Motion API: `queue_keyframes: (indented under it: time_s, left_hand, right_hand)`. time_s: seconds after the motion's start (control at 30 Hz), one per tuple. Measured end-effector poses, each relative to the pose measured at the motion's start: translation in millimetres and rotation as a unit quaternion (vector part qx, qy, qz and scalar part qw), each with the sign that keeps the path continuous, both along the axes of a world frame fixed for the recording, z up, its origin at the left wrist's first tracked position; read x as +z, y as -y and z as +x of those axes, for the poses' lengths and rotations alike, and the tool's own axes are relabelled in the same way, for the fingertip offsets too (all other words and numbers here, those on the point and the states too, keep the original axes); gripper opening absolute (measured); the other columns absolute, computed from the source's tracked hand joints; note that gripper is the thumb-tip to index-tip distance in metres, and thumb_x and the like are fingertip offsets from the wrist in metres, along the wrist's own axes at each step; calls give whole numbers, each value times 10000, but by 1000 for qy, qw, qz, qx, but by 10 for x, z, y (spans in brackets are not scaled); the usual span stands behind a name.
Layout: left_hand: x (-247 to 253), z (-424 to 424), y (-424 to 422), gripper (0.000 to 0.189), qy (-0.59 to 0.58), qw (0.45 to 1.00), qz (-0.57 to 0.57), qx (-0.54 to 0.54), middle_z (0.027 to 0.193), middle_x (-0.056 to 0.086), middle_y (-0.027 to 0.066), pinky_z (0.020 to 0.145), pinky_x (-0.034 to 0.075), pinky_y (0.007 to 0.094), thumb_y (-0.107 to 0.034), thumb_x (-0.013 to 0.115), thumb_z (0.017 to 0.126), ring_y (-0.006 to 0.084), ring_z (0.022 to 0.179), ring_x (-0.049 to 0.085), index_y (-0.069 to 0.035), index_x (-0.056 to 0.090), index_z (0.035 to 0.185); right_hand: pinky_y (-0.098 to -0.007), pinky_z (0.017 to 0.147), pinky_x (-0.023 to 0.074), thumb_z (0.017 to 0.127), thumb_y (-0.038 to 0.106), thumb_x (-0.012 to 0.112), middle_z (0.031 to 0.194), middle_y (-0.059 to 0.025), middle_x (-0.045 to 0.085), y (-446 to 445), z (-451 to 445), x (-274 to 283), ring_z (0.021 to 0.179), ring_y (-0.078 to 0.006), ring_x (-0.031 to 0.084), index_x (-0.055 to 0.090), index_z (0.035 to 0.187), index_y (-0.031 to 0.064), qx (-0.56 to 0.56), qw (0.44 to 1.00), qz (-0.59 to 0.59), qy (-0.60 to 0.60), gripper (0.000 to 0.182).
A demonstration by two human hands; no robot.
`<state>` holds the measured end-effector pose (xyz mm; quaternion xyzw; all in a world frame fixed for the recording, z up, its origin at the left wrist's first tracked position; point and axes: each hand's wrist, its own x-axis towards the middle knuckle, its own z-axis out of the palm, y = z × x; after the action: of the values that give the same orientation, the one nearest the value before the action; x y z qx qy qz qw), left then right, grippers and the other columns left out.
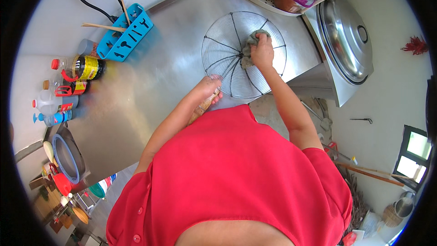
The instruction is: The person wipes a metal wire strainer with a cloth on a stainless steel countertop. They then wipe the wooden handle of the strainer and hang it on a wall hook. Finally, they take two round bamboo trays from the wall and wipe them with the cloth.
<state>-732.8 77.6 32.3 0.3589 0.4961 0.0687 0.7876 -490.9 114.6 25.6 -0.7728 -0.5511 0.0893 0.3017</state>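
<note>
A large round wire skimmer (218, 46) lies over the stainless steel counter, its dark ribs spreading from the centre. My left hand (212, 89) is closed around its wooden handle (201, 109), near where the handle meets the wire. My right hand (263, 53) presses a grey-green cloth (249, 49) onto the wire mesh, just right of the skimmer's centre. Part of the cloth bunches out above and to the left of my fingers. The lower end of the handle is hidden by my forearm and the red shirt.
Left on the steel counter (119, 109) are a blue plastic utensil basket (128, 41) with chopsticks and several bottles (88, 68). A corner rack (266, 8) holding jars stands at the top. A lidded steel wok (344, 41) sits right; a blue-rimmed basin (65, 159) is lower left.
</note>
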Motion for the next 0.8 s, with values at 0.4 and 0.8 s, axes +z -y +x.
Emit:
queue_keyframes:
  time_s: [0.4, 0.8]
  left_hand:
    - [-130, -42, -14, 166, 37, 999, -12, 28, 634, 587, 151, 344, 400, 332, -145, 480, 866, 178, 424, 520, 13, 528, 859]
    - [-36, -45, -61, 531, 21, 999, -27, 9, 640, 572, 126, 378, 419, 310, -133, 470, 864, 165, 425, 491, 46, 383, 1357]
  right_hand:
    - [-468, 780, 489, 759, 85, 603, 1017, -169, 583, -190, -845, 81, 902, -393, 593, 557, 1077, 99, 233, 971, 1, -47, 322]
    - [-450, 777, 508, 793, 80, 574, 1042, -146, 572, -420, -454, 118, 953, -360, 581, 552, 1063, 126, 104, 989, -14, 108, 275]
